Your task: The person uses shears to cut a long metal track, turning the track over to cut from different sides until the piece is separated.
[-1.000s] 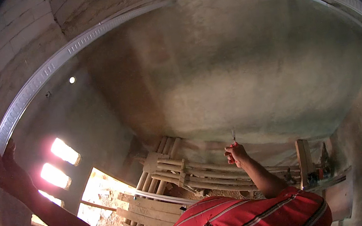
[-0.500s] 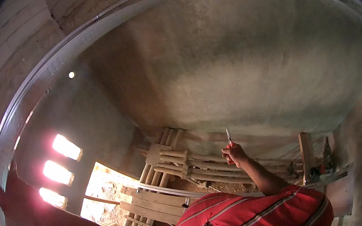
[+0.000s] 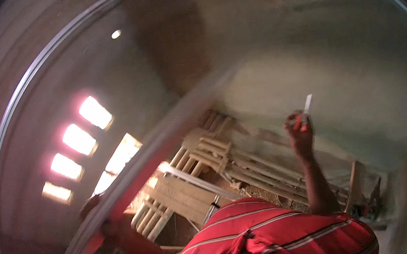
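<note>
A long, blurred metal strip (image 3: 153, 156), apparently a channel profile, slants from the lower left towards the middle of the head view. My left hand (image 3: 104, 223) is closed round its lower part, with some fingers hidden behind it. Raised on the right, in front of the wall, my right hand (image 3: 298, 127) grips a slim tool with a pale, flat blade (image 3: 308, 102). Its exact kind is too blurred to tell. The blade points upward, apart from the metal strip.
Below lies a platform of wooden poles (image 3: 258, 170) and boards (image 3: 179, 194). An upright timber (image 3: 354, 187) stands at lower right beside dark items. A plastered wall (image 3: 279, 76) rises ahead; bright openings (image 3: 79, 139) pierce the left wall. Another metal strip (image 3: 22, 94) curves along the upper left.
My left arm has come in from the far left, and the metal strip now crosses in front of me. My right hand with the slim tool has risen rightward. The view has turned left.
</note>
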A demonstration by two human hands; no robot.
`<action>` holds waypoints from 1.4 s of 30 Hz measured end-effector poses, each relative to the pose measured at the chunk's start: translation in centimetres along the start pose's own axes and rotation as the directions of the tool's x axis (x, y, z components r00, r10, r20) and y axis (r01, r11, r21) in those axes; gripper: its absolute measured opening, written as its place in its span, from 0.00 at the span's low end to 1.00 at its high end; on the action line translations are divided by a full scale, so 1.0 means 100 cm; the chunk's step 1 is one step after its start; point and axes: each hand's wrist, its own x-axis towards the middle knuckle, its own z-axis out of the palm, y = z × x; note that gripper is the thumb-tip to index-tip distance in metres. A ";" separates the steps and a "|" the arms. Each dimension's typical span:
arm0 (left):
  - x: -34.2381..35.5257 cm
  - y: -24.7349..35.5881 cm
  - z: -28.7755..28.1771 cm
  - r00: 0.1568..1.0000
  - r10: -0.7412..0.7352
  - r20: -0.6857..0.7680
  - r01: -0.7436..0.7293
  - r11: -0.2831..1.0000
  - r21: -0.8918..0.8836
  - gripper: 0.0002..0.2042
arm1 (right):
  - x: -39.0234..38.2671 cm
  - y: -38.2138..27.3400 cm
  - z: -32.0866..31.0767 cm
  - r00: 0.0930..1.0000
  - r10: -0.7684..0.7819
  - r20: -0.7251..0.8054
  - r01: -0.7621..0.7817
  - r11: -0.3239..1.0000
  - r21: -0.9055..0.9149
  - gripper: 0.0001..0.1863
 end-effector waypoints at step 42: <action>-0.144 0.069 0.091 0.337 -0.418 0.843 0.917 -0.058 -0.395 0.21 | 0.056 -0.074 -0.060 0.629 -0.511 0.585 0.637 -0.092 -0.765 0.26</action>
